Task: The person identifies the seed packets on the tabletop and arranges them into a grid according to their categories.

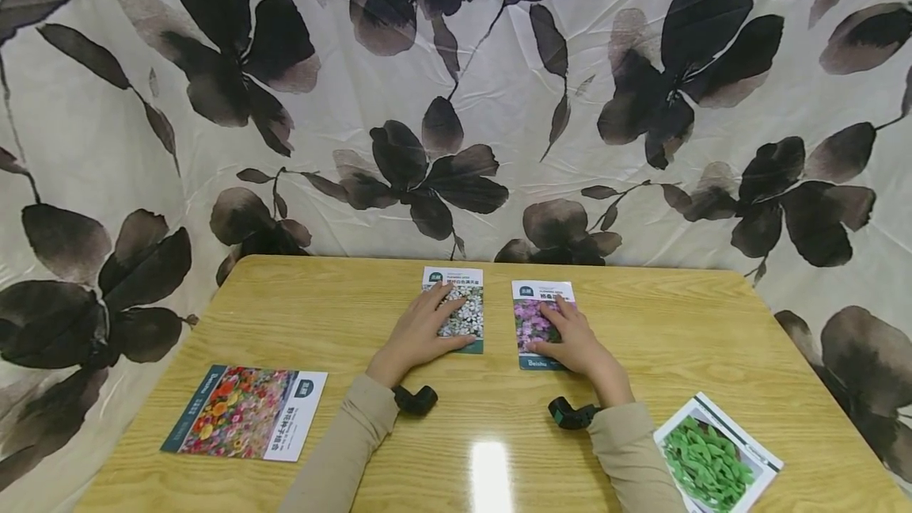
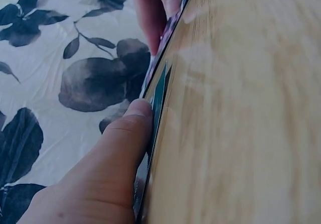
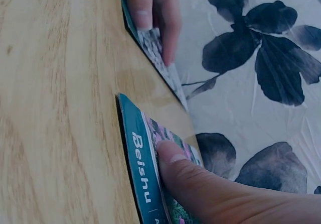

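Note:
A seed packet with white flowers (image 1: 470, 321) lies flat toward the back of the table. On it rests my left hand (image 1: 419, 332), fingers spread and the thumb along the packet's lower part. To its right lies a seed packet with pink-purple flowers (image 1: 529, 323), its teal "Beishu" band (image 3: 138, 158) toward me. My right hand (image 1: 580, 345) rests over that packet's right side; in the right wrist view the thumb (image 3: 185, 171) touches the printed flowers. The left wrist view shows the left thumb (image 2: 120, 143) at the white-flower packet's edge. The hands partly cover both pictures.
A larger packet with mixed colourful flowers (image 1: 238, 414) lies sideways at the left of the wooden table (image 1: 442, 450). At the front right is a packet picturing green leaves (image 1: 705, 461), with another sheet edge beneath it. A floral cloth (image 1: 527, 141) hangs behind the table.

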### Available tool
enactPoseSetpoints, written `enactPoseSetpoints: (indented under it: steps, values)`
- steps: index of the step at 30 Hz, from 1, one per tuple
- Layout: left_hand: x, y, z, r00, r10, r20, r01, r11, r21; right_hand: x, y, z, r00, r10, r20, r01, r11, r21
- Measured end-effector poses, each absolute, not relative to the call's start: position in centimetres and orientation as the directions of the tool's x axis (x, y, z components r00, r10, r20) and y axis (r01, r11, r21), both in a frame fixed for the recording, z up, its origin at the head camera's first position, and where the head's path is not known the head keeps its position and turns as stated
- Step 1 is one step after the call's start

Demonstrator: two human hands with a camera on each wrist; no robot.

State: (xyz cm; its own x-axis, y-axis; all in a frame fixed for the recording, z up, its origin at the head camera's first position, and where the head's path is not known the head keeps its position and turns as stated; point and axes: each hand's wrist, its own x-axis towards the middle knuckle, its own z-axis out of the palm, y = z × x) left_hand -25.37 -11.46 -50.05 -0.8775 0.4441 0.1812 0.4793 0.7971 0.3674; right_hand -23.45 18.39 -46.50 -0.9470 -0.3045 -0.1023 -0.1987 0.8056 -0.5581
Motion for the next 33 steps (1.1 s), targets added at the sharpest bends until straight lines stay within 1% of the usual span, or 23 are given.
enactPoseSetpoints:
  steps: [4, 9, 13, 21, 25, 28, 33]
  values:
    - [-25.4, -11.4, -50.0, -0.881, 0.438, 0.180, 0.473, 0.802, 0.365, -23.6, 18.3, -46.7, -0.948, -0.306, -0.085, -0.211, 0.805, -0.555]
    - [-25.7, -11.1, -50.1, -0.873, 0.437, 0.217, 0.487, 0.796, 0.358, -23.8, 18.3, -46.7, -0.955, -0.292, -0.055, -0.216, 0.808, -0.548]
    - [-25.3, -11.3, -50.4, -0.871, 0.445, 0.207, 0.490, 0.805, 0.333, -23.4, 17.9, -47.3, -0.955, -0.288, -0.069, -0.203, 0.806, -0.556]
    - [-24.9, -11.7, -50.7, -0.871, 0.436, 0.228, 0.491, 0.792, 0.363, -23.1, 17.2, -47.8, -0.954, -0.300, -0.013, -0.239, 0.785, -0.572]
    - [-25.0, -11.7, -50.8, -0.879, 0.432, 0.200, 0.476, 0.805, 0.354, -23.2, 17.1, -47.9, -0.949, -0.315, -0.002, -0.258, 0.780, -0.570]
    - [-25.1, -11.7, -50.7, -0.884, 0.432, 0.180, 0.468, 0.807, 0.360, -23.4, 17.0, -48.1, -0.951, -0.309, -0.012, -0.248, 0.786, -0.566]
    - [-25.0, -11.5, -50.4, -0.884, 0.433, 0.177, 0.468, 0.806, 0.363, -23.9, 16.7, -48.5, -0.954, -0.301, -0.014, -0.241, 0.790, -0.564]
